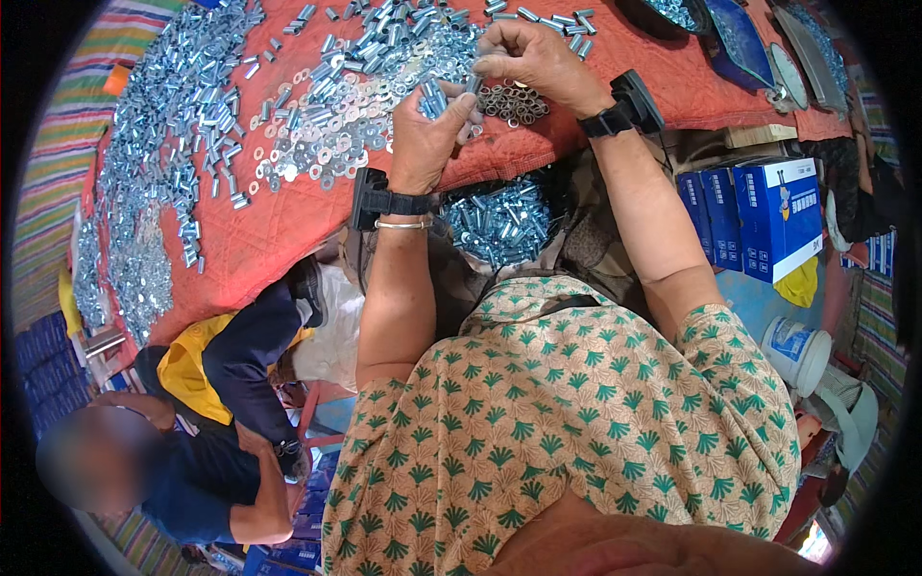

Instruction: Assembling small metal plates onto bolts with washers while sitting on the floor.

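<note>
Holding shiny metal sleeves (434, 99) in my left grip (421, 139), just left of the dark ring pile (516, 104).

My left grip curls around these sleeves above the red-covered counter (250, 235); my right grip (543, 65) is just beyond the ring pile, fingertips drawn together near the left ones, and I cannot tell whether they pinch a piece. Flat washers (327, 144) spread left of the ring pile, a loose heap (173, 115) lies farther left, and a batch of blue-silver pieces (497, 221) sits nearer my body.
</note>
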Demonstrator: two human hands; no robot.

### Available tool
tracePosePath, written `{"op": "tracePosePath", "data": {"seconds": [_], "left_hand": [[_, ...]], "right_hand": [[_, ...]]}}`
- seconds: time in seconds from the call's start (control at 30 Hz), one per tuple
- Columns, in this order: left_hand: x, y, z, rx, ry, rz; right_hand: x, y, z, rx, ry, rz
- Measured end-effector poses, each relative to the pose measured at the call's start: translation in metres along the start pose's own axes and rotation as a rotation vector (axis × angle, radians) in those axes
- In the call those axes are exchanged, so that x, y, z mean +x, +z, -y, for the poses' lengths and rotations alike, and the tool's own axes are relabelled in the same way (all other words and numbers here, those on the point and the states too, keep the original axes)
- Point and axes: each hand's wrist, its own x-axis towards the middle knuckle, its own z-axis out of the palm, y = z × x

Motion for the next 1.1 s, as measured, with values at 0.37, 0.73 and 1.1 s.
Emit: {"op": "tracePosePath", "data": {"seconds": [0.37,0.73,1.1], "left_hand": [[0.001,-0.002,0.001,0.029,0.018,-0.019],[0.001,0.001,-0.001,0.017,0.005,-0.028],[0.001,0.002,-0.003,-0.041,0.016,-0.088]], "right_hand": [[-0.002,0.007,0.008,0.169,-0.017,-0.032],[0.001,0.004,-0.002,0.071,0.059,-0.068],[0.006,0.021,0.003,0.101,0.034,-0.119]]}}
